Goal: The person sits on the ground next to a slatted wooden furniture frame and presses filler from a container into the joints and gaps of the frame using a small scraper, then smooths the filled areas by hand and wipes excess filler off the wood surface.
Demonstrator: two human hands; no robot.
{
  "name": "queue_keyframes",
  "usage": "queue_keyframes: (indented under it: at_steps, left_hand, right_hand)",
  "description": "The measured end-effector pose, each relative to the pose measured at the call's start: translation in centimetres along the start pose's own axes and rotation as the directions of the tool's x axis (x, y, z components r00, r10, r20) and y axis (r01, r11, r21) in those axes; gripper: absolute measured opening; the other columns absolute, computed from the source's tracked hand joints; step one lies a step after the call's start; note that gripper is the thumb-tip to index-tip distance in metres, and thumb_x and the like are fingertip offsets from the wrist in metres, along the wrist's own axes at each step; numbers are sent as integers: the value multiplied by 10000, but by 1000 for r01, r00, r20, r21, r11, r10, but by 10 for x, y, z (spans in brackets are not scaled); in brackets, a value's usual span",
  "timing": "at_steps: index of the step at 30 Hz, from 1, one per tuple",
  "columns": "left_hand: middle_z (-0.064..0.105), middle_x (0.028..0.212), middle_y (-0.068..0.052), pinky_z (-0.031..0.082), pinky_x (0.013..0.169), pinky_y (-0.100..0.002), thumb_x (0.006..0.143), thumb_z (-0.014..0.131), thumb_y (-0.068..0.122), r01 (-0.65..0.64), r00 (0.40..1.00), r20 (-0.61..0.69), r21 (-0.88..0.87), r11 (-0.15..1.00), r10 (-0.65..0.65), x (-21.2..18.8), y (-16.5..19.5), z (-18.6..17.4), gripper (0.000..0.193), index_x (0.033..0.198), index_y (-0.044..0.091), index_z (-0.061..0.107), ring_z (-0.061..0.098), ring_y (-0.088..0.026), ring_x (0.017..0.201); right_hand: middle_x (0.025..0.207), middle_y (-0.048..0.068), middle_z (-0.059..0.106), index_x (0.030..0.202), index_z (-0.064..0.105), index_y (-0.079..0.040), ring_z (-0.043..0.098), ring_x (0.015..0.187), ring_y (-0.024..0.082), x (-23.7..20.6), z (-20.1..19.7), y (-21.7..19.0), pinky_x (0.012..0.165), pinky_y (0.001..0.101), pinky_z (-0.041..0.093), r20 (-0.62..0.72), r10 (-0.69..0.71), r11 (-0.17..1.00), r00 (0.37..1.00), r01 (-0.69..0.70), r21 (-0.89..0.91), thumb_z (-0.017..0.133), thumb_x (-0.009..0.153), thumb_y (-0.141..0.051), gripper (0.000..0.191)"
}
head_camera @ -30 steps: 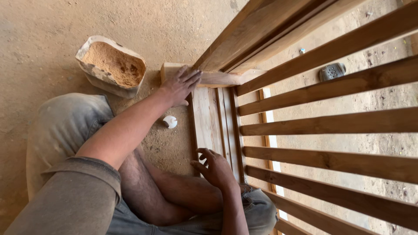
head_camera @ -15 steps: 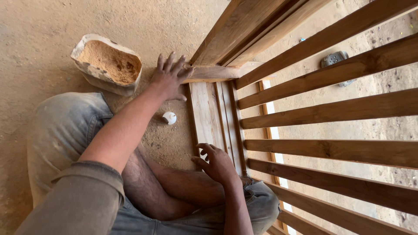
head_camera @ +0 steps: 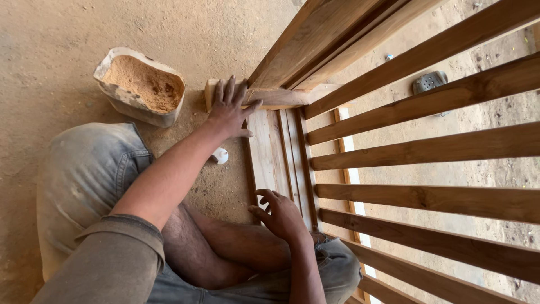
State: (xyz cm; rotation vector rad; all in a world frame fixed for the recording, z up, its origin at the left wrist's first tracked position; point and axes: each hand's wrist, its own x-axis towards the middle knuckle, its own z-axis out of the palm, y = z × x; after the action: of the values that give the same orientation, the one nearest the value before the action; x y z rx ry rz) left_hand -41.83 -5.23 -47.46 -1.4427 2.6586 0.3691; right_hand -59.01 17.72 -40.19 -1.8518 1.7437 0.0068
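Note:
My left hand [head_camera: 230, 109] lies flat, fingers spread, on the lower corner of a slatted wooden frame [head_camera: 427, 146], over a small wooden block [head_camera: 211, 90] at its end. My right hand [head_camera: 281, 214] rests with loosely curled fingers on the frame's bottom rail [head_camera: 278, 152], holding nothing. A small white object [head_camera: 220, 155] lies on the sandy ground just below my left wrist. I sit on the ground with my legs folded, in grey trousers.
A cut-open white container [head_camera: 140, 84] filled with brown sawdust stands on the sandy floor to the left of the frame. Beyond the slats lies a round grey metal object [head_camera: 430, 82] on the ground.
My left hand has slid down and left along the frame's corner and flattened over the block. My right hand has stayed on the bottom rail.

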Motion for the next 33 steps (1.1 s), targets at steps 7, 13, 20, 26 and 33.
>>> queue_keyframes:
  at_steps: [7, 13, 20, 26, 33]
  left_hand:
    - [-179, 1716, -99, -122, 1170, -691, 733, 583, 892, 35, 999, -21, -48, 998, -36, 22, -19, 6, 1201, 1652, 366, 17, -196, -427, 1531]
    - [-119, 1727, -79, -101, 1183, -691, 775, 591, 855, -26, 997, -66, -10, 1000, 25, 27, -27, 22, 1198, 1652, 286, 6, -146, -388, 1559]
    - [-101, 1730, -161, -60, 1187, -672, 802, 640, 781, -10, 995, -95, 73, 997, 17, 18, -28, 32, 1262, 1678, 156, -19, -81, -409, 1562]
    - [-105, 1701, -219, -53, 1200, -673, 836, 632, 743, 105, 994, -30, -38, 994, -106, 1, -15, 29, 1164, 1658, 210, 3, -79, -455, 1552]
    - [-92, 1716, -215, -48, 1182, -704, 821, 673, 715, 160, 986, -37, -49, 986, -162, 15, -9, 18, 1184, 1673, 202, 31, -67, -464, 1559]
  right_hand:
    - [1071, 124, 769, 1272, 672, -118, 753, 884, 302, 3, -2, 3, 776, 438, 583, -6, 30, 999, 1000, -29, 28, 725, 890, -452, 511]
    - [1070, 133, 768, 1259, 670, -105, 752, 880, 319, 6, 0, 0, 769, 446, 577, 2, 7, 1000, 1000, -7, 9, 732, 890, -447, 507]
    - [1064, 137, 769, 1247, 670, -96, 750, 881, 323, 2, 0, 1, 761, 446, 575, -18, -19, 1000, 1000, 20, 16, 733, 896, -428, 487]
    - [1060, 137, 774, 1209, 684, -93, 757, 879, 313, 3, -1, -4, 763, 436, 584, 12, -38, 998, 999, 37, 55, 735, 897, -405, 444]
    - [1069, 127, 766, 1240, 667, -108, 768, 871, 283, 7, -5, -7, 773, 426, 590, 61, 48, 998, 997, -50, 29, 730, 896, -439, 481]
